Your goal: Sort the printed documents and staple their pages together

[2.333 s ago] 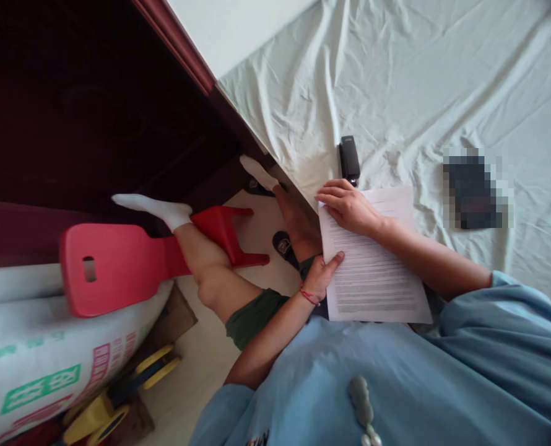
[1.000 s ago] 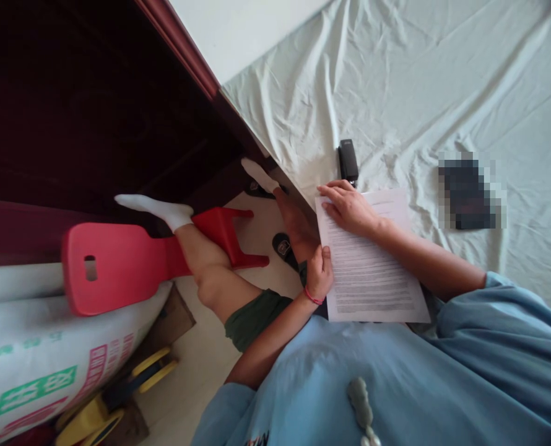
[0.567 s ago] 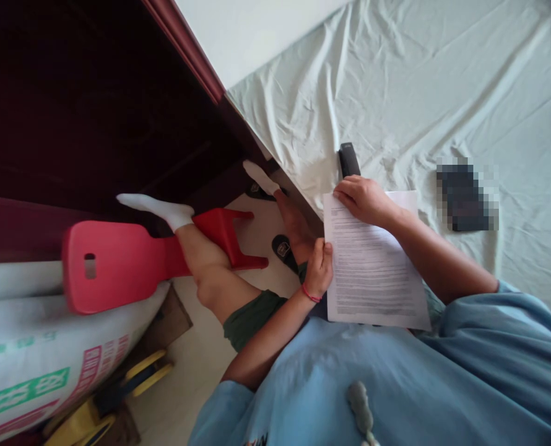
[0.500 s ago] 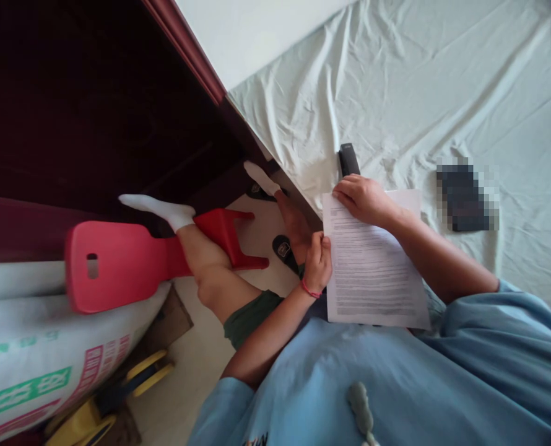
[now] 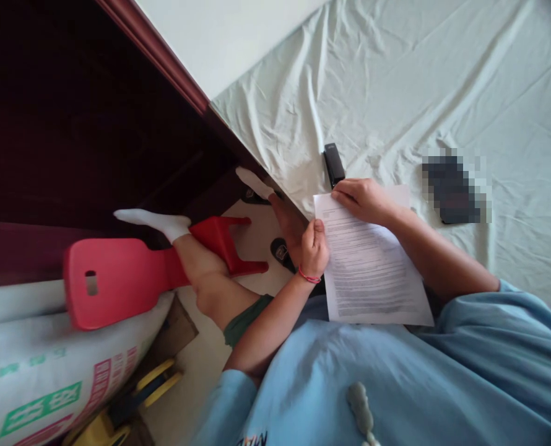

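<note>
Head view, only one to go on. Person has both hands on the printed paper (image 5: 368,272), which lies slantwise between the torso and the edge of the pale cloth (image 5: 396,93), its far end reaching that cloth. Left hand (image 5: 314,249), red bracelet (image 5: 309,276) at the wrist, is on the left margin: fingers closed, gripping that edge. Right hand (image 5: 366,200) sits on the far end, fingers bent in by the far left corner. Their undersides are out of sight, so can't tell if they pinch or just press.

More paper shows past the right wrist and lower right, so I'd guess a stack, not a single sheet; count unclear.

Black stapler-like tool (image 5: 334,165) lies on the cloth just beyond the right fingers, not held. Blurred-out dark object (image 5: 452,189) is off to the right, well apart from both hands. Red chair (image 5: 112,282) is down on the left, clear of the work.

My read on the step: handling the paper at its edges, looks like steadying or squaring it. Next move, as I judge it, calls for a firm left grip, flush margins, and right fingers easing along the far edge without creasing the corner.
</note>
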Demonstrator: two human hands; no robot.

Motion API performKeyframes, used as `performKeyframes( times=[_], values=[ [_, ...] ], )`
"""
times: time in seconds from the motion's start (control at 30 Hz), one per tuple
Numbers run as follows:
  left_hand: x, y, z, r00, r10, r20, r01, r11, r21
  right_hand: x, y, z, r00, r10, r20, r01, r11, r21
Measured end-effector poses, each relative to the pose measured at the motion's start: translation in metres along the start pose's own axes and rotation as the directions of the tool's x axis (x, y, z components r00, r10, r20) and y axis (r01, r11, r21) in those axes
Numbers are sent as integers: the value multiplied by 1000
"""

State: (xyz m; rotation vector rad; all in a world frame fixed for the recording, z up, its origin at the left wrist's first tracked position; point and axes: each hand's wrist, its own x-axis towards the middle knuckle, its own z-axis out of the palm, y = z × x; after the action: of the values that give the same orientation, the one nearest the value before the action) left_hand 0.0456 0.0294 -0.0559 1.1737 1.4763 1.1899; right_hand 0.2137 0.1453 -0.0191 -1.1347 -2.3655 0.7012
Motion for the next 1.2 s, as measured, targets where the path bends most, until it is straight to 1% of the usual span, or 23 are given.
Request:
performKeyframes(
  times=[0.1,0.2,0.3,0.4,0.5,0.6,0.7,0.8,0.87,0.93,1.03,1.1,1.17,1.2],
  values=[
    [6,-2,6,997,-38,-65,42,997,62,-4,3,-1,999,40,11,-40,999,17],
    [15,0,10,991,-64,-122,83,985,154,-4,1,-2,999,31,18,-31,999,25],
    [21,6,12,996,-25,-81,42,976,214,-4,1,-1,1000,19,6,-19,999,40],
    [22,10,13,998,50,-27,-43,979,197,-6,2,0,999,-33,-32,36,996,87],
    [21,12,16,993,112,-41,-104,982,159,-10,2,0,989,-101,-105,111,989,98],
    [19,12,20,990,135,-40,-128,980,149,-12,0,-3,986,-132,-96,140,987,81],
    [19,13,22,993,113,-22,-108,980,165,-13,-2,-6,989,-127,-76,133,988,75],
    [21,12,22,995,89,-49,-78,978,192,-13,2,-8,998,-35,-54,37,998,42],
    [24,10,21,997,44,-68,-30,979,201,-15,9,-7,999,45,-13,-45,999,-1],
    [28,7,20,998,-31,-58,41,982,183,-18,19,-6,995,97,6,-97,995,-28],
    [38,6,21,988,-156,4,156,986,60,-21,39,-3,988,152,-10,-153,988,-38],
    [47,9,23,958,-278,70,280,960,-24,-19,52,-2,982,187,-6,-187,980,-69],
    [57,17,26,901,-416,121,420,908,0,-14,63,-3,983,185,14,-182,977,-109],
    [63,22,27,882,-455,125,454,890,40,-11,68,-4,986,167,27,-162,979,-121]
  ],
)
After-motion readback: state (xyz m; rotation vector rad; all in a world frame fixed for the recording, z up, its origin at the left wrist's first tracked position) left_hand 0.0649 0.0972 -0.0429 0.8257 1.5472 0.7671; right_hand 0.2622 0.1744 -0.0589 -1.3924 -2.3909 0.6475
